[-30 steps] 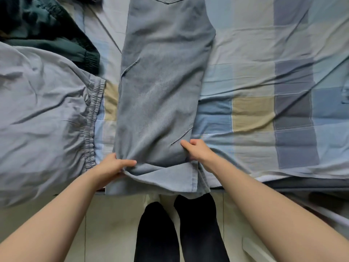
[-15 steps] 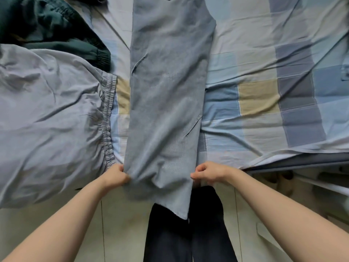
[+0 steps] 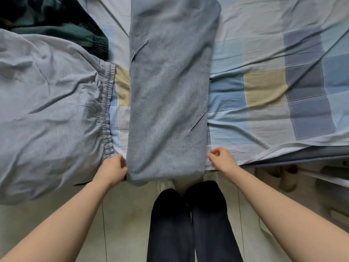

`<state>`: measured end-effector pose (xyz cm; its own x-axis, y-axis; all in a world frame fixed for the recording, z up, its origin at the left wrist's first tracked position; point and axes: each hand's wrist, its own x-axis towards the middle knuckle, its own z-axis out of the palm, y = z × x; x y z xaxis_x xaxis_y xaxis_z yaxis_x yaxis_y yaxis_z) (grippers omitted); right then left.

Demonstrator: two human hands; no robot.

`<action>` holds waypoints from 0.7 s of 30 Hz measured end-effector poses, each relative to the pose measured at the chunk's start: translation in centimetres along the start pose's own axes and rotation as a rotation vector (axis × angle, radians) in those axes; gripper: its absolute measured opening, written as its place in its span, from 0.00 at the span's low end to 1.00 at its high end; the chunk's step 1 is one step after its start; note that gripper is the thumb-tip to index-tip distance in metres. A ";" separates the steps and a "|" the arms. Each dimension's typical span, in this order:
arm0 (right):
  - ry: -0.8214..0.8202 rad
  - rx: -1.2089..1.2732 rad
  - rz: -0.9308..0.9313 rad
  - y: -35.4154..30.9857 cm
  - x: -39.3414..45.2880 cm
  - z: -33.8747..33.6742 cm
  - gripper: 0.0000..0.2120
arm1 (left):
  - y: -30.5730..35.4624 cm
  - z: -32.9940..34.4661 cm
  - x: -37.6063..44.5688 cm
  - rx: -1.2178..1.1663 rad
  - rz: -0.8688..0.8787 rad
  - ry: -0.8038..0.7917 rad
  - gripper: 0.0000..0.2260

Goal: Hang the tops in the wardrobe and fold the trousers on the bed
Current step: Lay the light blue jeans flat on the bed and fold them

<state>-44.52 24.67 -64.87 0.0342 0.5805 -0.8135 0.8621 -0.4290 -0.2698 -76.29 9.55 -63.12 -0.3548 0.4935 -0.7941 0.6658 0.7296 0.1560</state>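
— What lies on the bed (image 3: 264,53), starting from the left?

— At the far left, a dark green garment (image 3: 56,21) is bunched at the top corner, its gathered cuff showing. Below it spreads a pale grey garment (image 3: 47,110) of soft, wrinkled cloth, with an elasticated, ruffled band running down its right edge. It droops over the near edge of the bed.

— And the trousers?

— The grey-blue trousers (image 3: 170,91) lie down the middle, just beside that ruffled band, with a narrow strip of sheet between. The cloth looks like brushed denim, folded lengthwise into one long flat panel. A slanted pocket slit shows on each side. The rounded near end sits at the bed's edge and overhangs it slightly.

— Where are the hands?

— The left hand (image 3: 112,170) is at the panel's near left corner, fingers curled against the fabric; it appears to be gripping the edge. The right hand (image 3: 221,158) is beside the near right corner, fingers loosely curled. Whether it pinches the trousers or the sheet, I cannot tell.

— What is to the right?

— Open checked sheet (image 3: 264,91) in pale blue, beige and slate squares, creased in long diagonal folds. A darker mattress edge (image 3: 302,157) shows beneath it. Below, the person's dark-trousered legs (image 3: 188,224) stand on pale floor tiles (image 3: 122,214).
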 end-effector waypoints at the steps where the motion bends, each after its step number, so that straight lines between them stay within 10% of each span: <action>1: -0.030 0.162 0.036 -0.6 0.1 0.3 0.10 | 0.3 0.1 0.2 -0.154 -0.031 0.069 0.04; 8: -0.336 0.498 0.119 -3.4 -1.4 2.2 0.15 | 2.4 1.2 0.4 -0.701 -0.149 0.071 0.06; 14: -0.462 0.516 -0.058 -2.3 -4.6 -4.9 0.07 | 5.1 1.6 -2.7 -1.234 -0.113 -0.342 0.11; 21: -0.464 0.328 -0.060 2.8 -4.0 -8.8 0.14 | 7.6 2.8 -4.3 -1.020 -0.093 -0.415 0.11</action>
<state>-37.74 27.24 -57.84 -0.2998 0.2773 -0.9128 0.6509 -0.6400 -0.4083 -67.85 11.61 -60.17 -0.0004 0.3590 -0.9333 -0.2740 0.8976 0.3454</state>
